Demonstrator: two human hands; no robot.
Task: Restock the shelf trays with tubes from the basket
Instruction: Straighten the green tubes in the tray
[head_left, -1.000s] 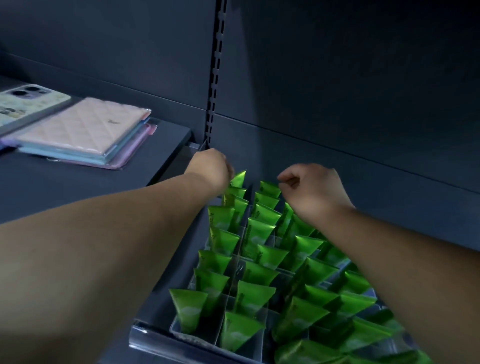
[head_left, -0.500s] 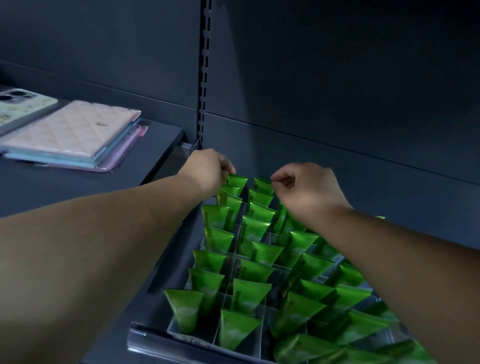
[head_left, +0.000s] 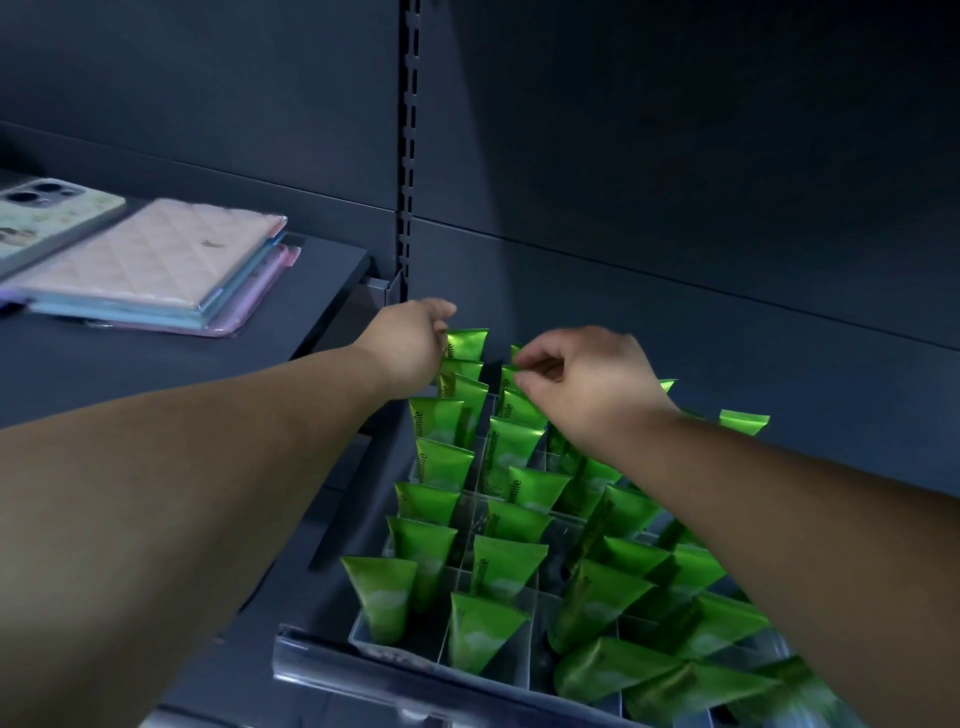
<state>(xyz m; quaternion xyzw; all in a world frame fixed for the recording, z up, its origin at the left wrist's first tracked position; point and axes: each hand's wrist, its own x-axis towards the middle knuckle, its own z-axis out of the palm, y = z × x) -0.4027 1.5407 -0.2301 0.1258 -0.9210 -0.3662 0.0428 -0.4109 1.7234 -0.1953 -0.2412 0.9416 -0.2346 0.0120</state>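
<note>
Several green tubes (head_left: 498, 564) stand cap-down in rows inside a clear divided tray (head_left: 363, 640) on the dark shelf. My left hand (head_left: 408, 343) reaches to the back of the leftmost row, its fingers curled on the left side of the rearmost green tube (head_left: 467, 343). My right hand (head_left: 582, 376) is at the back of the second row and pinches the crimped top of a green tube (head_left: 514, 371) between thumb and forefinger. The basket is out of view.
The shelf's clear front rail (head_left: 322, 662) runs below the tray. A slotted upright (head_left: 408, 156) and the dark back panel stand just behind the hands. On the higher shelf to the left lie a stack of pastel cases (head_left: 156, 265) and a phone case (head_left: 41, 208).
The rearmost tube by my left hand has gone from tilted to squarely upright. My right hand has shifted slightly left and stays at the back of the second row.
</note>
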